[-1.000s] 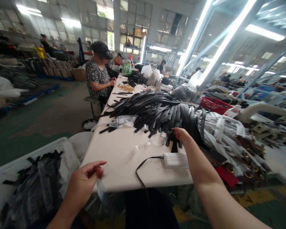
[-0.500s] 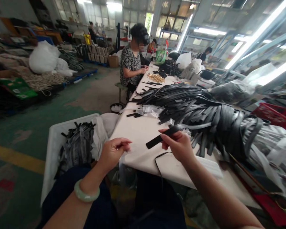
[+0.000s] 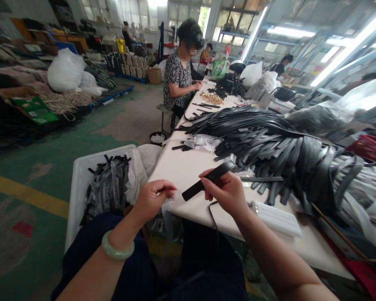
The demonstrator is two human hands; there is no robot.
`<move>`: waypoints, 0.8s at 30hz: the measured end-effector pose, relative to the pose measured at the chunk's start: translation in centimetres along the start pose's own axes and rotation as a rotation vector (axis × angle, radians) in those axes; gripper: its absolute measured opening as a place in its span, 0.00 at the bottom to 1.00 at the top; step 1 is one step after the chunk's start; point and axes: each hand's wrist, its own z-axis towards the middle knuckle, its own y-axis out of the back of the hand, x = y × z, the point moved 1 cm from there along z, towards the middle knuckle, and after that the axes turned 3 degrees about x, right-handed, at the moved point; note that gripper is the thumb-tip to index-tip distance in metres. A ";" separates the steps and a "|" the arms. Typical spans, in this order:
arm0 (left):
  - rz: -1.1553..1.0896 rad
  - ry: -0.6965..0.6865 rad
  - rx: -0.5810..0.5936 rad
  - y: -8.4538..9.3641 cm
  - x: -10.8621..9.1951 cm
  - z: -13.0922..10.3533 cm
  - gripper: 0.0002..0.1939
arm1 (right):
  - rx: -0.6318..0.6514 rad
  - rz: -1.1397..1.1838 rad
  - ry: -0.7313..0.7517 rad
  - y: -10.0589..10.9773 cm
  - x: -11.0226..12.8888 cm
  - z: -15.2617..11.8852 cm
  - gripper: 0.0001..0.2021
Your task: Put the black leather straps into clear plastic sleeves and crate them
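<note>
My right hand [image 3: 222, 188] grips a black strap [image 3: 203, 184] near its end, over the table's near corner. The strap's flat end points down and left, and its other part curls back behind my fingers. My left hand [image 3: 156, 198], with a pale green bangle at the wrist, is pinched closed just left of the strap end, not touching it. Whatever its fingertips hold, if anything, is too faint to make out; a translucent strip [image 3: 167, 219] hangs just below them. A large pile of black straps [image 3: 263, 142] covers the table's right side.
A white bin [image 3: 78, 175] with plastic-wrapped black straps stands to my left. A white power strip [image 3: 275, 217] lies at the table's [image 3: 169, 167] near edge, with a thin black cord beside it. Farther along, a co-worker [image 3: 181, 75] sits by small gold-coloured pieces [image 3: 211, 98].
My right hand has drawn the strap left and slightly down, and its far part now curls free of the pile. My left hand stays pinched. The view has shifted a little.
</note>
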 end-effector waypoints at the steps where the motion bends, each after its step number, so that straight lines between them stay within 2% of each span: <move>1: 0.007 -0.002 0.008 0.0 0.0 0.0 0.07 | 0.005 -0.002 0.001 -0.1 0.0 0.0 0.10; 13: 0.029 -0.018 0.040 0.0 0.1 0.0 0.07 | -0.051 -0.019 0.042 0.2 0.0 0.2 0.07; 24: 0.017 0.008 0.094 -0.2 -0.1 0.0 0.08 | 0.000 -0.079 0.051 -0.1 -0.5 0.1 0.08</move>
